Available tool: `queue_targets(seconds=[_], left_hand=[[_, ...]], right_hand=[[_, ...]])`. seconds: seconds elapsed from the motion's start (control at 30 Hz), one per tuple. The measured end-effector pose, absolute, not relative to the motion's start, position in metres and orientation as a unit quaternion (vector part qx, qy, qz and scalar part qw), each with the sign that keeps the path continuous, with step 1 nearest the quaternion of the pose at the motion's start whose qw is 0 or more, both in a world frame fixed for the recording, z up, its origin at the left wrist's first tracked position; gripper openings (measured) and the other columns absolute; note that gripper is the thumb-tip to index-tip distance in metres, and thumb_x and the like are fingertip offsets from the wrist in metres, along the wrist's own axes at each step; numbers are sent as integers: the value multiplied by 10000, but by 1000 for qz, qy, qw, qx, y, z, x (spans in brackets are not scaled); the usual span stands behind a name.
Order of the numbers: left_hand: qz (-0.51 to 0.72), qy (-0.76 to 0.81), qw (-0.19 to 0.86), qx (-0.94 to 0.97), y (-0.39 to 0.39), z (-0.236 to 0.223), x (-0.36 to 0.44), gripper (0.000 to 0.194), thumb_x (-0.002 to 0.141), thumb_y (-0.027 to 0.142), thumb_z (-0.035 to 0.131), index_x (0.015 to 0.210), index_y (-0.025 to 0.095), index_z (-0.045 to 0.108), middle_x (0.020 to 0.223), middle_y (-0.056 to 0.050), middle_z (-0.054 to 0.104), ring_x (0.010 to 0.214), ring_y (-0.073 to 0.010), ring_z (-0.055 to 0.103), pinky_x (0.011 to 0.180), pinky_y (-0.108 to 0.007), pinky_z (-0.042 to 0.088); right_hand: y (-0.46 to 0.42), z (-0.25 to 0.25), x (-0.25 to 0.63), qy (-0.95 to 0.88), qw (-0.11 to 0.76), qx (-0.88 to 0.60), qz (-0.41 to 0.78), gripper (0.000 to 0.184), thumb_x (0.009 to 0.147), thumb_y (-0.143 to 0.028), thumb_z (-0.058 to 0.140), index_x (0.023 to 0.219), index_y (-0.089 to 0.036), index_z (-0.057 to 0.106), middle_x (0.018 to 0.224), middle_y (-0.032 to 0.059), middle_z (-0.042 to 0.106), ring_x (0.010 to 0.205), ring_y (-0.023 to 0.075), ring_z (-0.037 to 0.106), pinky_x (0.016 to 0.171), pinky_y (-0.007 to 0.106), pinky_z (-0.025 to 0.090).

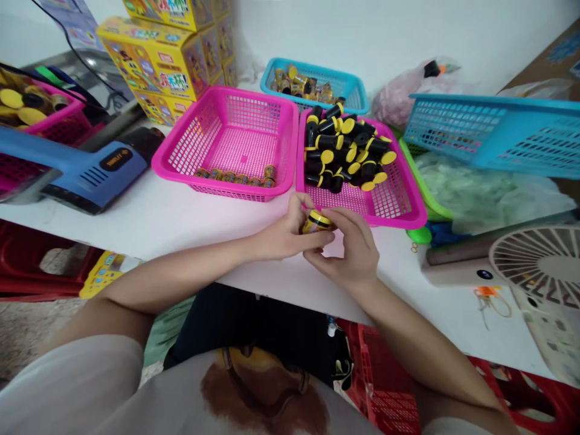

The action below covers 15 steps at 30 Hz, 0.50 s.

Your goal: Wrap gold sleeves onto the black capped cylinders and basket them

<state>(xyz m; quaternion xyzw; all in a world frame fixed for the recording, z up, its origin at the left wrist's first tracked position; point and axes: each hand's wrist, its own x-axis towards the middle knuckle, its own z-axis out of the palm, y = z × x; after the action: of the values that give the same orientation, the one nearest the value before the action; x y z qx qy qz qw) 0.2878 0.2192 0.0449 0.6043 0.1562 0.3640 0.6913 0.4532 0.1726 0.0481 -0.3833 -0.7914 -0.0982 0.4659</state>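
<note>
A small yellow cylindrical container with a black band near its top and a printed wrap is held in front of me, just before the two pink baskets. My left hand is closed round it from the left, with the thumb along its near side. From the right, the fingers of my right hand pinch its other side. Similar small containers lie along the near edge of the left pink basket. Many black cups with yellow ends are heaped in the right pink basket.
Left of the baskets lies a blue heat gun, with yellow printed boxes stacked behind. A blue basket of small containers stands at the back. Rightwards are a larger blue basket, plastic bags and a fan.
</note>
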Motion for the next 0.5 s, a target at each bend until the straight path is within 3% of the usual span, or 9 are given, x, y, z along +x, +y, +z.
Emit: queue_targets(seconds=[0.13, 0.3, 0.5], left_hand=[[307, 168, 750, 561, 215, 53, 287, 471, 904, 263, 683, 1063, 275, 240, 804, 88, 673, 734, -110, 702, 669, -244, 554], [335, 187, 731, 564, 216, 56, 284, 518, 847, 196, 676, 1135, 262, 251, 661, 142, 618, 592, -77, 609, 571, -184, 483], [325, 125, 737, 578, 217, 54, 282, 577, 848, 197, 725, 1174, 258, 254, 721, 129, 629, 606, -78, 628, 589, -193, 494]], right_hand=[[174, 48, 452, -807, 456, -347, -146, 686, 854, -211, 742, 1495, -215, 497, 1206, 125, 672, 1124, 274, 685, 937, 439, 641], [178, 47, 451, -823, 429, -326, -179, 696, 844, -149, 722, 1497, -163, 481, 1173, 136, 662, 1123, 274, 665, 925, 452, 635], [178, 49, 454, -831, 459, -273, -153, 631, 837, -156, 776, 1425, -143, 549, 1169, 140, 715, 1125, 271, 694, 955, 457, 632]])
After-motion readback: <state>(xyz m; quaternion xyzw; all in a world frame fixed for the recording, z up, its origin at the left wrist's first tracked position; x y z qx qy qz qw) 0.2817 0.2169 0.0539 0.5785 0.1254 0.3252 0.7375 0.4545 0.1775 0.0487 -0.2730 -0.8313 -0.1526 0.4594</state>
